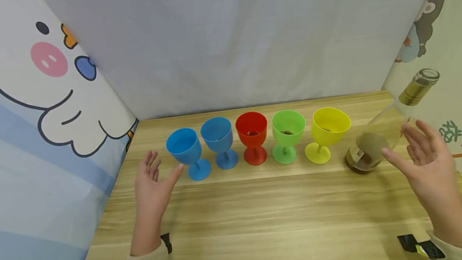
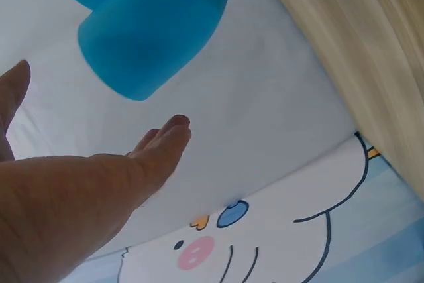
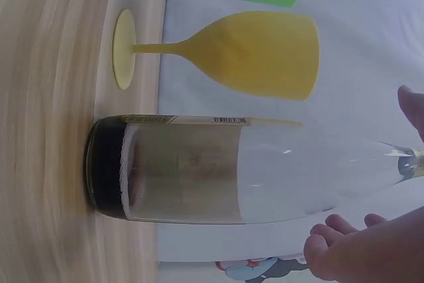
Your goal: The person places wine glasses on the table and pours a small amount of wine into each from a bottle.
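My left hand [image 1: 153,187] is spread beside the leftmost blue goblet [image 1: 185,151], thumb near its bowl and nothing in the grasp. In the left wrist view that goblet [image 2: 149,38] shows beyond the fingertips. My right hand [image 1: 431,167] is held with thumb and fingers apart around the side of a clear glass wine bottle [image 1: 368,151], not closed on it. The bottle stands upright, with dark liquid [image 3: 109,167] at its base and a gold band on its neck. Left of it stands a yellow goblet [image 1: 326,139] with a little dark liquid inside.
Between the yellow and leftmost blue goblets stand a second blue goblet [image 1: 218,141], a red one [image 1: 252,143] and a green one [image 1: 287,137]. Dark liquid shows in the red and green bowls. Behind the wooden table [image 1: 252,216] hangs a pale cloth [image 1: 252,43]; cartoon-printed sheets flank it.
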{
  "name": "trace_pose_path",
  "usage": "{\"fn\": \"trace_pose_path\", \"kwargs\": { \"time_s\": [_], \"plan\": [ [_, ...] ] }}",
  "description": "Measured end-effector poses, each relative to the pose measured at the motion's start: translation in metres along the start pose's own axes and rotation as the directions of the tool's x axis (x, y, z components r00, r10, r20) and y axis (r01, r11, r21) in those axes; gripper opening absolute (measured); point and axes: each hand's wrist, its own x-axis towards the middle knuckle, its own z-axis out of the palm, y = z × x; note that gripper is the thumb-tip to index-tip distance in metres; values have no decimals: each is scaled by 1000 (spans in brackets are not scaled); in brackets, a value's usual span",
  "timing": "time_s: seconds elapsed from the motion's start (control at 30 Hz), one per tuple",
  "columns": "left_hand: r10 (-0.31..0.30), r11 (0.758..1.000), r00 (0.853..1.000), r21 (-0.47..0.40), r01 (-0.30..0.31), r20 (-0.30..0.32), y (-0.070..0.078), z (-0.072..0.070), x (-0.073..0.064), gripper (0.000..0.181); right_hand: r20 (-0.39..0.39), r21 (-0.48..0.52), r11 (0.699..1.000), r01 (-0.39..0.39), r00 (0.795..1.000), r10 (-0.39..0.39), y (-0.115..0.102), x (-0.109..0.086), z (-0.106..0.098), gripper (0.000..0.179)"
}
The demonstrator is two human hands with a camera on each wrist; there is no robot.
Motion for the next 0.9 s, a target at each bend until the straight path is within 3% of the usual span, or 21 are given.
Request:
{"fn": "trace_pose_path", "kwargs": {
  "time_s": [0.1,0.3,0.47,0.63,0.73,0.9],
  "plan": [
    [14,997,999,78,-12,-34,7,-1,-8,96,-36,-109,994,17,999,-21,-5,-4,3,92],
    [34,972,997,234,-18,-66,21,2,-20,96,-90,-176,982,66,993,-82,-21,-9,8,93],
    [113,943,993,316,-102,-16,28,9,-26,95,-93,-220,971,89,989,-112,-32,-14,11,96],
    [232,906,972,355,-230,35,32,17,-35,90,-70,-270,959,82,992,-105,-37,-22,14,100],
    [277,879,960,390,-274,48,35,23,-39,91,-57,-300,949,99,991,-122,-40,-27,19,102],
    [313,842,947,443,-310,68,38,34,-45,94,-21,-348,912,217,971,-239,-46,-29,27,106]
  ]
}}
